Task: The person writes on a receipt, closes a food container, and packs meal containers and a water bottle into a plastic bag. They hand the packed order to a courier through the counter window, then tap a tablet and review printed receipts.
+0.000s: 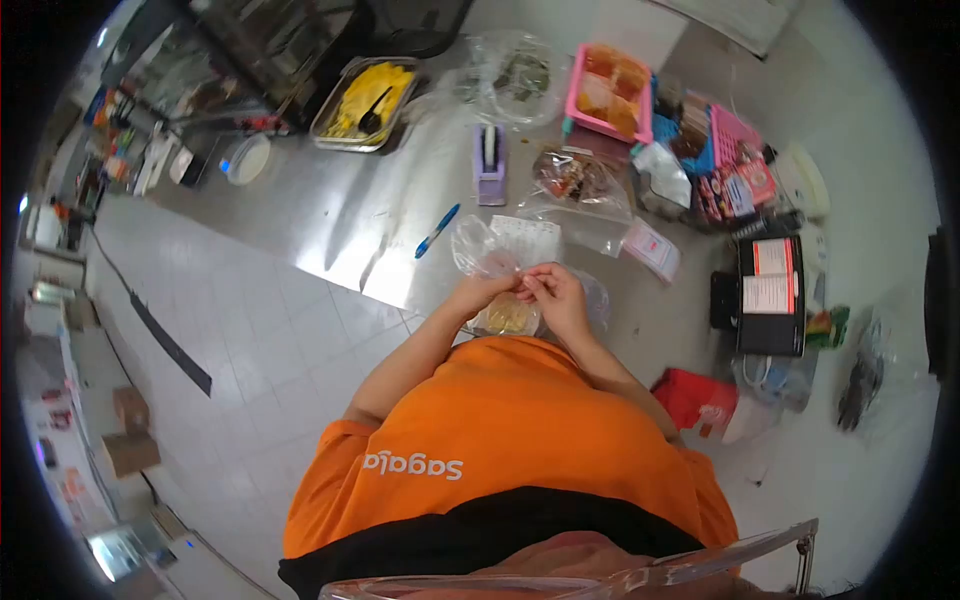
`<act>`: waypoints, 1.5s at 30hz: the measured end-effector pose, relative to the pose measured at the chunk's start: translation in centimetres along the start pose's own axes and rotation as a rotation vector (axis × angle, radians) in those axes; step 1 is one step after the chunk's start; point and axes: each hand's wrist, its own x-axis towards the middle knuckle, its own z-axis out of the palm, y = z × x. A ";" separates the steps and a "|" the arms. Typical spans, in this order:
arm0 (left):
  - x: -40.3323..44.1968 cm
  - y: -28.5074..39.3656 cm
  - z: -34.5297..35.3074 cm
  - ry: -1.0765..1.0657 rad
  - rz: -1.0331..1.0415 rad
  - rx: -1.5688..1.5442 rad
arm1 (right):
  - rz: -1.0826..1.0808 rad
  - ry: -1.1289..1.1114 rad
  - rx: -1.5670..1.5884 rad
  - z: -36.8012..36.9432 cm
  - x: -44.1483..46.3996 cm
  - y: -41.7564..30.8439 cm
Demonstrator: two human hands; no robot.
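Close to my body at the steel table's front edge, both hands meet at the gathered neck of a clear plastic bag [473, 243]. My left hand [490, 290] is closed on the plastic. My right hand [556, 294] pinches the same spot with its fingertips. Below the hands, a pale yellow filling [508, 318] shows through clear plastic; what it is I cannot make out. A paper slip with writing [530, 238] lies just beyond my hands. To the left of it rests a blue pen [437, 231].
A purple tape dispenser [490, 170] stands farther back, beside a bag of dark food [575, 178]. A foil tray of yellow food [370, 100] holds a black spoon. Pink baskets [608, 125], a black device [770, 325] and a red cloth item [695, 400] line the right side.
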 end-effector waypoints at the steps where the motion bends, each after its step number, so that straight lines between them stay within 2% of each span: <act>1: -0.2 0.5 0.3 -0.015 0.008 -0.008 | -0.005 0.005 -0.038 -0.2 -0.1 0.4; 5: 0.1 -0.7 -0.2 -0.026 0.147 0.140 | 0.001 0.054 -0.232 0.1 -0.7 -0.4; 8: 0.0 -1.1 -0.1 -0.027 0.179 0.106 | 0.020 0.093 -0.230 0.3 -0.8 -0.5; 11: 0.2 -2.5 -0.3 -0.007 0.275 0.188 | 0.030 0.039 -0.162 0.0 -0.8 0.1; 14: -0.2 -4.8 0.4 0.157 0.365 0.324 | -0.014 0.046 -0.250 0.3 -1.4 0.1; 17: -1.9 -1.0 0.9 0.179 0.482 0.284 | -0.168 0.098 -0.474 1.1 -2.0 -1.5; 18: -1.3 -1.6 0.8 0.162 0.615 0.461 | -0.191 0.066 -0.578 0.9 -2.0 -1.4; 20: -0.6 -2.9 0.7 0.140 0.689 0.537 | -0.234 0.001 -0.779 0.4 -2.2 -1.3; 21: -0.5 -3.0 0.8 0.128 0.730 0.578 | -0.168 -0.077 -0.821 0.2 -2.6 -1.6; 23: -0.4 -3.2 0.9 0.139 0.691 0.528 | -0.041 -0.230 -0.896 0.2 -3.5 -2.8; 26: 0.1 -4.8 0.9 0.038 0.648 0.478 | -0.005 -0.277 -0.971 -0.1 -4.0 -3.1; 28: -0.6 -3.9 0.6 0.066 0.692 0.578 | -0.038 -0.366 -1.008 -0.7 -3.5 -4.3; 29: -1.6 -3.1 0.4 0.148 0.746 0.692 | -0.059 -0.411 -1.024 -1.2 -2.9 -5.0; 30: -2.5 -2.0 0.2 0.234 0.796 0.808 | 0.052 -0.340 -0.930 -1.9 -1.9 -5.5; 32: -2.9 -1.5 0.2 0.255 0.783 0.821 | 0.270 -0.196 -0.736 -3.0 0.9 -6.1; 34: -3.2 -1.3 0.5 0.243 0.764 0.914 | 0.043 -0.025 -0.658 -3.0 4.9 -5.7; 36: -3.4 -1.3 0.9 0.196 0.740 1.093 | -0.039 0.035 -0.628 -1.6 10.1 -4.1; 38: -3.2 -2.2 1.5 0.195 0.759 1.136 | -0.110 -0.051 -0.706 -0.5 15.4 -1.5; 40: -3.0 -2.6 1.9 0.199 0.788 1.204 | 0.220 0.027 -0.476 2.9 18.6 -0.5; 43: -2.6 -3.2 2.1 0.207 0.819 1.322 | 0.395 0.087 -0.194 4.4 21.5 1.1; 45: -2.6 -3.7 2.4 0.211 0.802 1.356 | 0.406 0.083 -0.080 4.2 22.3 1.8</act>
